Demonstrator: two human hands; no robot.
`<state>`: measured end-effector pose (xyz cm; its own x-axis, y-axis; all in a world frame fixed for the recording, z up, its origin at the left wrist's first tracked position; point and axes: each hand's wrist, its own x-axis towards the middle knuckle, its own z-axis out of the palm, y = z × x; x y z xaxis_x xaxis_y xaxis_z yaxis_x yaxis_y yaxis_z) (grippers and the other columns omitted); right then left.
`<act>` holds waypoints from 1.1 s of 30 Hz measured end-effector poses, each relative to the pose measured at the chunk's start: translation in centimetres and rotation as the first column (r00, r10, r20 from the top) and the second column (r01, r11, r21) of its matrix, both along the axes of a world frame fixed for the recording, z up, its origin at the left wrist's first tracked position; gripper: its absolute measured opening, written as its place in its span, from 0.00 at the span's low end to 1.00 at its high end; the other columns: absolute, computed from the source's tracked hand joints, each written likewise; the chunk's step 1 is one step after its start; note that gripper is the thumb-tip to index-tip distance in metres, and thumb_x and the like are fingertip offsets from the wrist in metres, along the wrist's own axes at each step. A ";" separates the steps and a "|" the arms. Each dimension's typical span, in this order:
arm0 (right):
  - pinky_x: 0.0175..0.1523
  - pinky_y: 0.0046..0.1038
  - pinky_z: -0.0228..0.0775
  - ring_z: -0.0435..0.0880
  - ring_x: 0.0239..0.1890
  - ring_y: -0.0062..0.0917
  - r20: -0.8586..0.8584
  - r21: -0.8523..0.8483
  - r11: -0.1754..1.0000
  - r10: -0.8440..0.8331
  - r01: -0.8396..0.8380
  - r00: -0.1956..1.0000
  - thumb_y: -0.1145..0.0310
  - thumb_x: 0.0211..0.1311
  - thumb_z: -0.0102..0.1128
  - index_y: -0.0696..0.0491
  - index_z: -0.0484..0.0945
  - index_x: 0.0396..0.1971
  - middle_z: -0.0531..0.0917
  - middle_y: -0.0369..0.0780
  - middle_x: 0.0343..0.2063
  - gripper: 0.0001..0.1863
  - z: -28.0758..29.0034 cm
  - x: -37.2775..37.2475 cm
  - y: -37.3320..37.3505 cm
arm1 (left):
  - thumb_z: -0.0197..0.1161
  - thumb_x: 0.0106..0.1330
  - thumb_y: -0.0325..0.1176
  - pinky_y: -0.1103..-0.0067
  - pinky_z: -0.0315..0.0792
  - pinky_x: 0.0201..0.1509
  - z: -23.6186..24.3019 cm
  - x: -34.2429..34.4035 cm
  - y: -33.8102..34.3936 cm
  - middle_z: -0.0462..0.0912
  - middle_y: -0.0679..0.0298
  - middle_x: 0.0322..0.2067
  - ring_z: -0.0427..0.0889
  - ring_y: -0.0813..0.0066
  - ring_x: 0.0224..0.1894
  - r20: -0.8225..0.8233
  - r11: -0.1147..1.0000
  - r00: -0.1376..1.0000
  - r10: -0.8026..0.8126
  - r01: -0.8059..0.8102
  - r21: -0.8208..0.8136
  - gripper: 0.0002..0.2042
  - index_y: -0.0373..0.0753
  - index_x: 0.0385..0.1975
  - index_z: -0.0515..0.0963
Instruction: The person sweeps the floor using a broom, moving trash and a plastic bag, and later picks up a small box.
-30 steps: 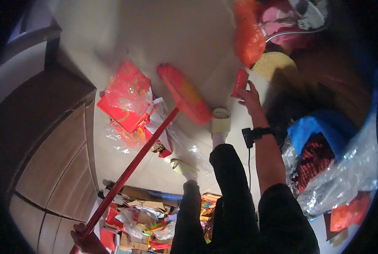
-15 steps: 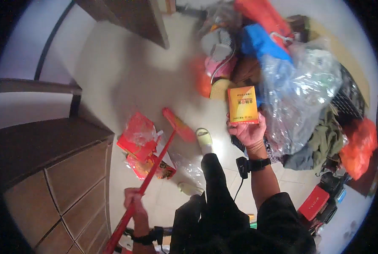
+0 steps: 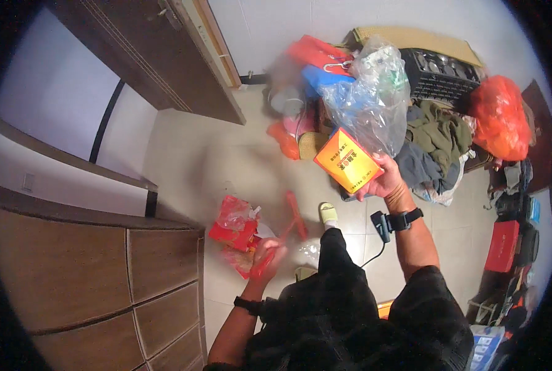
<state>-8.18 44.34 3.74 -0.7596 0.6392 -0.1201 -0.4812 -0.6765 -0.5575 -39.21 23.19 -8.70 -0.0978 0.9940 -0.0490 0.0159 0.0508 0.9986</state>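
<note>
My left hand point(image 3: 267, 257) is closed round the handle of a red broom, whose head point(image 3: 296, 215) reaches toward the floor ahead of it, blurred by motion. Just left of that hand, crumpled red packaging with clear plastic point(image 3: 234, 217) lies on the tiles. In my right hand point(image 3: 387, 179) is a flat yellow box with red edges point(image 3: 347, 161), gripped at its near right side, its printed face upward. Beyond the box rises a heap with a large clear plastic bag point(image 3: 375, 105).
Brown drawers point(image 3: 81, 260) line the left side, below a half-open brown door point(image 3: 146, 55). Dark green clothes point(image 3: 440, 133), a black crate point(image 3: 446, 77) and a red plastic bag point(image 3: 501, 117) fill the far right. A red box point(image 3: 502, 246) stands at the right edge.
My left hand has risen and moved right with the broom, its handle now pointing more away from me. The yellow box has tilted in my right hand. The view has shifted.
</note>
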 end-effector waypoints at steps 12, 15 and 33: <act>0.20 0.28 0.71 0.81 0.20 0.40 0.332 -0.048 0.996 0.088 -0.077 0.939 0.40 0.52 0.48 0.58 0.74 0.43 0.81 0.51 0.27 0.34 -0.6 2.4 -2.3 | 0.63 0.56 0.27 0.80 0.69 0.35 2.4 1.3 -0.7 0.76 0.66 0.26 0.74 0.77 0.31 -0.195 0.990 0.972 -0.129 0.116 -0.078 0.05 0.36 0.28 0.73; 0.20 0.28 0.72 0.80 0.17 0.37 0.435 -0.037 0.991 0.130 -0.127 0.891 0.39 0.52 0.46 0.60 0.77 0.35 0.81 0.49 0.21 0.34 -0.9 2.4 -2.4 | 0.63 0.56 0.26 0.81 0.69 0.36 2.1 1.4 -1.2 0.76 0.66 0.26 0.74 0.78 0.31 -0.198 0.991 0.973 -0.122 0.110 -0.072 0.05 0.36 0.28 0.74; 0.11 0.19 0.60 0.79 0.13 0.31 0.586 -0.130 0.894 0.417 -0.428 0.694 0.43 0.54 0.46 0.61 0.76 0.25 0.79 0.47 0.15 0.31 0.3 -1.4 -1.3 | 0.61 0.58 0.27 0.82 0.70 0.41 9.4 5.0 0.6 0.76 0.64 0.31 0.75 0.81 0.36 -0.230 0.994 0.967 -0.107 0.102 -0.035 0.14 0.34 0.43 0.71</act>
<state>-9.55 43.06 4.06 -0.7317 0.2739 -0.6242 0.2779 -0.7163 -0.6400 -34.16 23.75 0.66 -0.0048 0.9982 -0.0598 0.2526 0.0591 0.9658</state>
